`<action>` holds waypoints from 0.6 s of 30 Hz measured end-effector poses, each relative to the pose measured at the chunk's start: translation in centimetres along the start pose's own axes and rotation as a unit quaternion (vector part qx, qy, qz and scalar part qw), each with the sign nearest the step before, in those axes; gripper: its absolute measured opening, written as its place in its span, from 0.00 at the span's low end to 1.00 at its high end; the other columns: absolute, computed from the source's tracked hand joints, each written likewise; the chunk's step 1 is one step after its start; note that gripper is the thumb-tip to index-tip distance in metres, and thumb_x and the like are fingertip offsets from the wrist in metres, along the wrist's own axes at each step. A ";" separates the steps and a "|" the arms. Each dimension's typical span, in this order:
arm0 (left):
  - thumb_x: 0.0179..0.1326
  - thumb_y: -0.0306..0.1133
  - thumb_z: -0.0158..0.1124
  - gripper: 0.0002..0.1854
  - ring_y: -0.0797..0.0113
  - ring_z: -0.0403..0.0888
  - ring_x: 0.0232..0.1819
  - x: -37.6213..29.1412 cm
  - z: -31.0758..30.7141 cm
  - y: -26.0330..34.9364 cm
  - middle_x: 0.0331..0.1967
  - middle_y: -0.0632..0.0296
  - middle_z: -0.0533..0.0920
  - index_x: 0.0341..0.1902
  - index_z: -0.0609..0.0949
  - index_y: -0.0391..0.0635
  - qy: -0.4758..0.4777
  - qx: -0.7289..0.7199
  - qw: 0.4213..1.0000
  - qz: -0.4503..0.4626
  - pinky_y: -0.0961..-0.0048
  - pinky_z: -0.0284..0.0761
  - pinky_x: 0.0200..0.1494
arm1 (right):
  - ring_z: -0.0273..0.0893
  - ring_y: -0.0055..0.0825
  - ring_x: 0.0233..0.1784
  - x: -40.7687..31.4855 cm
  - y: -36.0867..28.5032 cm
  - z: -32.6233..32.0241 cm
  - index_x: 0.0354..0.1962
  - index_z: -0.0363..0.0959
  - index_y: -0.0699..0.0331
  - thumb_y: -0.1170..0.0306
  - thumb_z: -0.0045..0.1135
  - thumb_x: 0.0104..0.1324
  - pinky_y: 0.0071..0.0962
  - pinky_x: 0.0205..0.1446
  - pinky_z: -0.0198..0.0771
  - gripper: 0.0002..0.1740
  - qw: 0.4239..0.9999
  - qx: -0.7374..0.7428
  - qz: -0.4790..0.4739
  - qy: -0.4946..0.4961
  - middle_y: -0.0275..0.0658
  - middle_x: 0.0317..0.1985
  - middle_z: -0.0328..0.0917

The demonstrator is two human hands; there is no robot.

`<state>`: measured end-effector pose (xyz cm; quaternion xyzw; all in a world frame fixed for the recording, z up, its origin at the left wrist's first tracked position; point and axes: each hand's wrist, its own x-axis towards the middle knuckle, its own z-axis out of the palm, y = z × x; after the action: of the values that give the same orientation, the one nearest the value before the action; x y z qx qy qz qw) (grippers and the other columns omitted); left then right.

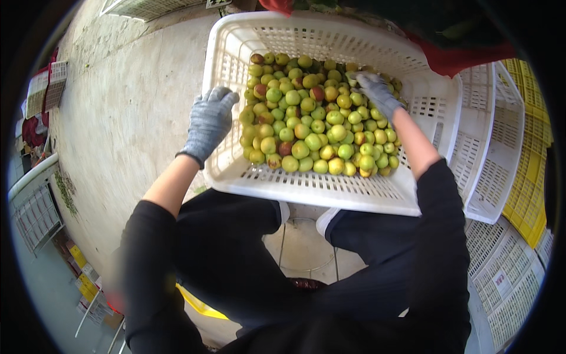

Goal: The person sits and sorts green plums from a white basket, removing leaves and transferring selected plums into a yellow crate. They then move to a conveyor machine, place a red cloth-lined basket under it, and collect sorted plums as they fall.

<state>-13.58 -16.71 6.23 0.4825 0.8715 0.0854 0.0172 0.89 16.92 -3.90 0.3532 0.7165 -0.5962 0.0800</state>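
A white slatted plastic crate (309, 194) stands in front of my knees. Small round yellow-green fruit (300, 149), apparently fresh jujubes, cover much of its bottom, some with brown-red patches. My left hand (210, 121), in a grey knit glove, is at the crate's left wall with its fingers curled; whether it grips the rim is unclear. My right hand (376, 90), gloved alike, reaches among the fruit at the far right. Something pale green shows at its fingertips, too blurred to tell whether it is held.
More white crates (495, 146) and yellow crates (530, 177) stand close on the right. Red-edged dark material (460, 55) overhangs the crate's far right corner. Concrete floor (132, 88) extends to the left, where another white crate (48, 86) stands.
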 end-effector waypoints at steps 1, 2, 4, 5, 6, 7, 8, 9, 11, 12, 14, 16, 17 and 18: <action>0.49 0.22 0.52 0.11 0.55 0.75 0.39 -0.1 0.1 0.0 0.37 0.59 0.77 0.36 0.78 0.49 -0.004 0.003 1.000 -0.004 0.62 0.72 0.41 | 0.70 0.28 0.53 -3.6 -0.6 -2.8 0.49 0.71 0.63 0.53 0.47 0.62 0.26 0.57 0.61 0.26 0.997 -0.063 -0.038 -0.039 0.40 0.48 0.74; 0.49 0.22 0.51 0.11 0.56 0.75 0.39 -0.1 0.1 0.0 0.36 0.59 0.76 0.35 0.77 0.49 -0.004 -0.007 1.000 -0.010 0.61 0.72 0.41 | 0.70 0.27 0.51 -6.6 -1.3 -4.6 0.49 0.72 0.64 0.52 0.48 0.61 0.24 0.56 0.62 0.26 0.993 -0.097 -0.051 -0.031 0.40 0.47 0.75; 0.50 0.24 0.51 0.12 0.60 0.75 0.41 -0.2 0.2 -0.1 0.38 0.62 0.77 0.37 0.79 0.51 -0.012 0.023 1.000 -0.011 0.64 0.72 0.42 | 0.72 0.26 0.47 -13.9 -2.7 -9.6 0.45 0.72 0.67 0.53 0.49 0.62 0.24 0.52 0.65 0.25 0.983 -0.132 -0.130 -0.003 0.41 0.44 0.75; 0.52 0.26 0.51 0.13 0.63 0.76 0.43 -0.3 0.2 -0.1 0.39 0.65 0.77 0.40 0.80 0.53 -0.033 0.048 0.998 -0.021 0.67 0.72 0.43 | 0.74 0.26 0.41 -17.2 -3.6 -12.4 0.43 0.72 0.70 0.57 0.49 0.62 0.23 0.47 0.67 0.23 0.981 -0.163 -0.107 0.015 0.42 0.39 0.76; 0.52 0.26 0.50 0.14 0.63 0.76 0.42 -0.3 0.2 -0.1 0.39 0.63 0.77 0.41 0.80 0.52 -0.019 0.040 0.999 -0.013 0.66 0.74 0.42 | 0.74 0.23 0.36 -20.0 -4.1 -14.5 0.41 0.73 0.71 0.59 0.50 0.62 0.22 0.41 0.68 0.21 0.956 -0.259 -0.112 0.076 0.41 0.33 0.76; 0.52 0.25 0.50 0.14 0.62 0.77 0.41 -0.4 0.2 -0.1 0.39 0.63 0.77 0.41 0.80 0.52 -0.026 0.039 0.999 -0.015 0.65 0.74 0.42 | 0.73 0.22 0.34 -22.8 -4.2 -16.4 0.40 0.72 0.73 0.60 0.50 0.62 0.22 0.39 0.68 0.21 0.918 -0.349 -0.155 0.106 0.40 0.30 0.75; 0.52 0.25 0.50 0.14 0.62 0.77 0.41 -0.4 0.1 -0.1 0.39 0.62 0.77 0.41 0.79 0.52 -0.029 0.039 0.999 -0.015 0.65 0.74 0.42 | 0.74 0.23 0.35 -25.5 -4.4 -18.1 0.40 0.72 0.72 0.61 0.50 0.62 0.23 0.40 0.68 0.20 0.930 -0.352 -0.027 0.104 0.41 0.30 0.75; 0.52 0.25 0.50 0.15 0.61 0.77 0.41 -0.4 0.1 -0.2 0.39 0.62 0.77 0.42 0.79 0.52 -0.021 0.043 0.999 -0.013 0.65 0.74 0.43 | 0.74 0.25 0.35 -27.8 -4.4 -19.2 0.40 0.73 0.71 0.61 0.50 0.62 0.23 0.40 0.68 0.19 0.922 -0.345 0.127 0.118 0.42 0.30 0.76; 0.48 0.22 0.52 0.14 0.59 0.76 0.42 -0.4 0.1 -0.1 0.37 0.62 0.77 0.37 0.79 0.50 -0.013 0.009 1.000 -0.027 0.64 0.74 0.43 | 0.76 0.31 0.36 -31.8 -4.4 -20.2 0.39 0.73 0.69 0.63 0.49 0.61 0.26 0.44 0.68 0.17 0.865 -0.409 0.284 0.056 0.45 0.32 0.77; 0.48 0.22 0.52 0.14 0.59 0.76 0.42 -0.4 0.1 -0.1 0.38 0.62 0.77 0.37 0.79 0.50 -0.012 0.012 1.000 -0.026 0.64 0.74 0.43 | 0.76 0.32 0.37 -32.6 -4.3 -19.9 0.40 0.73 0.68 0.64 0.49 0.61 0.27 0.44 0.69 0.16 0.858 -0.469 0.192 0.081 0.45 0.33 0.78; 0.48 0.22 0.52 0.14 0.59 0.76 0.42 -0.5 0.0 -0.2 0.38 0.62 0.77 0.38 0.79 0.50 -0.009 0.015 1.000 -0.024 0.64 0.74 0.44 | 0.76 0.34 0.38 -33.1 -4.4 -18.3 0.41 0.73 0.66 0.66 0.48 0.61 0.28 0.45 0.69 0.14 0.805 -0.570 0.064 0.152 0.47 0.34 0.78; 0.49 0.22 0.52 0.14 0.60 0.76 0.42 -0.5 0.1 -0.3 0.38 0.63 0.77 0.38 0.79 0.50 -0.013 0.014 1.000 -0.022 0.64 0.74 0.44 | 0.77 0.35 0.38 -31.2 -5.6 -16.1 0.43 0.72 0.63 0.67 0.48 0.61 0.29 0.45 0.70 0.15 0.907 -0.413 0.026 0.081 0.46 0.35 0.78; 0.49 0.22 0.52 0.15 0.60 0.76 0.42 -0.5 0.1 -0.3 0.39 0.62 0.77 0.40 0.79 0.51 -0.019 0.014 1.000 -0.018 0.64 0.73 0.45 | 0.77 0.35 0.38 -29.6 -5.7 -14.0 0.44 0.72 0.63 0.67 0.48 0.61 0.29 0.45 0.70 0.15 0.903 -0.424 -0.029 0.062 0.46 0.35 0.78; 0.49 0.23 0.52 0.15 0.60 0.76 0.43 -0.5 0.2 -0.4 0.40 0.62 0.77 0.41 0.78 0.52 -0.026 0.014 0.999 -0.016 0.64 0.72 0.45 | 0.77 0.35 0.38 -28.0 -6.0 -11.7 0.44 0.72 0.62 0.67 0.49 0.61 0.28 0.45 0.70 0.15 0.903 -0.416 -0.098 0.040 0.45 0.35 0.78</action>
<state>-13.62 -17.27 5.97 0.4705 0.8797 0.0601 0.0340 21.55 15.79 19.11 0.2390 0.9331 -0.2339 0.1321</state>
